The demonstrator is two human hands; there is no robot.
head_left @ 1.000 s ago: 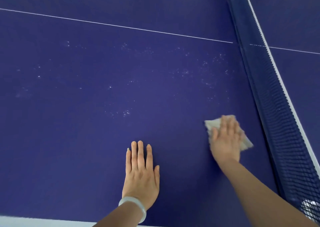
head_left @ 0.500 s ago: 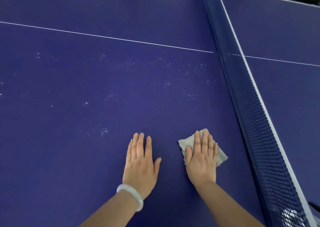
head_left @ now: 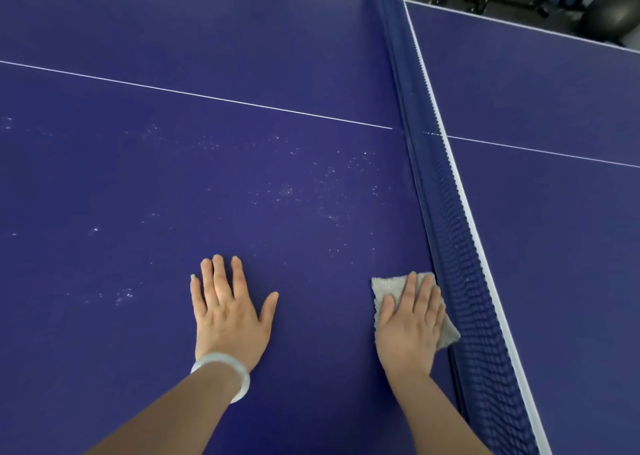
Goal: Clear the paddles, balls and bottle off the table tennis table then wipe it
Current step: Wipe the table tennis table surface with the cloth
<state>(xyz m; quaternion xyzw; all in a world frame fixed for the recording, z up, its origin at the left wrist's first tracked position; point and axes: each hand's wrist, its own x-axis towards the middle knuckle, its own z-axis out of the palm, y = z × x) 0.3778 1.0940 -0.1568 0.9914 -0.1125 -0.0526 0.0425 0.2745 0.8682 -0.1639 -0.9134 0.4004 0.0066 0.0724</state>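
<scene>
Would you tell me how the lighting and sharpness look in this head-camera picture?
Head view: soft, even light, faint shadows beside the left hand and right hand; no glare on the table; the net mesh smears toward the bottom edge; the cloth and pale specks look sharp.

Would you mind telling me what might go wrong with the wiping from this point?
1. The cloth under the right hand lies right against the net; a stroke further that way may snag it in the mesh.
2. White specks lie scattered further out on the table; short strokes near the body could miss them.
3. The left hand rests flat on the surface and might leave prints.
</scene>
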